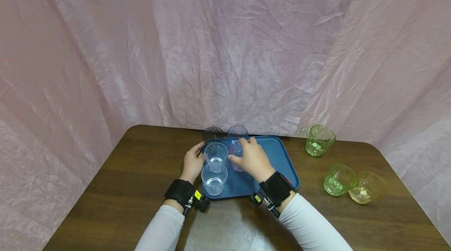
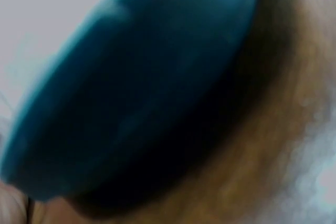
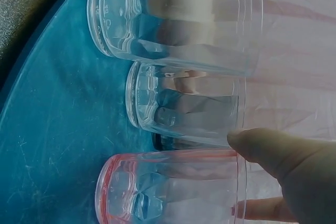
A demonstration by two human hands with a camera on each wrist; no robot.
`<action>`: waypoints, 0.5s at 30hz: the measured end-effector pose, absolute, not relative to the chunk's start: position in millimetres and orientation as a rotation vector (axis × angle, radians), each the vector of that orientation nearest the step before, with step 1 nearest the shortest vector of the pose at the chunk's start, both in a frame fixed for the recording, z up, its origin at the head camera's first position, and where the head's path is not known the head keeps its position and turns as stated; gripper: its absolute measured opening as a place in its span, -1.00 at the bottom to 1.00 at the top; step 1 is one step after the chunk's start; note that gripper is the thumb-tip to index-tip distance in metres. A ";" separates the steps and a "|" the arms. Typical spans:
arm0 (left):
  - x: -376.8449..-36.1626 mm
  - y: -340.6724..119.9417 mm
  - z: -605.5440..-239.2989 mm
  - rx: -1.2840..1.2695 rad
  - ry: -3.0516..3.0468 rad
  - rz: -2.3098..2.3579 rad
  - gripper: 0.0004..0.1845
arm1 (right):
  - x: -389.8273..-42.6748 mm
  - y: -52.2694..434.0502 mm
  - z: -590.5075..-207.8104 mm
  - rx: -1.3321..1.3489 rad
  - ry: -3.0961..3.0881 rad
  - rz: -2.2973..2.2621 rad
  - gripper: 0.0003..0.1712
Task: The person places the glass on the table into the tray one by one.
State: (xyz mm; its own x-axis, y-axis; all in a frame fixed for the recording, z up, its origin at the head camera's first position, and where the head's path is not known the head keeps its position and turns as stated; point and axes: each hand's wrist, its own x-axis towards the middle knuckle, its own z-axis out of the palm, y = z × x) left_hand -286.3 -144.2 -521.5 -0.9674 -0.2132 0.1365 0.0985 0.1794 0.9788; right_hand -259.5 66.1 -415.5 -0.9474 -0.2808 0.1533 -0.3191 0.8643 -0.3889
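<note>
A pink-tinted clear cup (image 3: 173,187) stands upright on the blue tray (image 1: 278,161). My right hand (image 1: 253,159) pinches its rim, thumb on one side and a finger on the other. To its left are two clear cups, one nearer (image 1: 214,180) and one farther (image 1: 216,153). A dark grey cup (image 1: 213,133) and a bluish cup (image 1: 237,130) stand at the tray's back. Along the tray's left edge rests my left hand (image 1: 193,163), its fingertips beside the dark grey cup. The left wrist view shows mostly the tray's blurred side.
On the wooden table (image 1: 151,165), right of the tray, stand a green cup (image 1: 320,141) at the back, a second green cup (image 1: 339,180) nearer, and a yellow cup (image 1: 366,188) close beside that one. A pink curtain (image 1: 225,47) hangs behind the table's far edge.
</note>
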 end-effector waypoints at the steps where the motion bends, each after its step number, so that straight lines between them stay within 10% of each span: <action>1: -286.6 -144.4 -522.1 0.110 -2.214 -1.863 -0.49 | -259.3 66.2 -415.6 0.479 -2.941 0.638 -0.25; 15: -290.2 -145.7 -526.4 0.100 -2.215 -1.868 -0.47 | -259.5 67.4 -415.9 0.492 -2.922 0.665 -0.27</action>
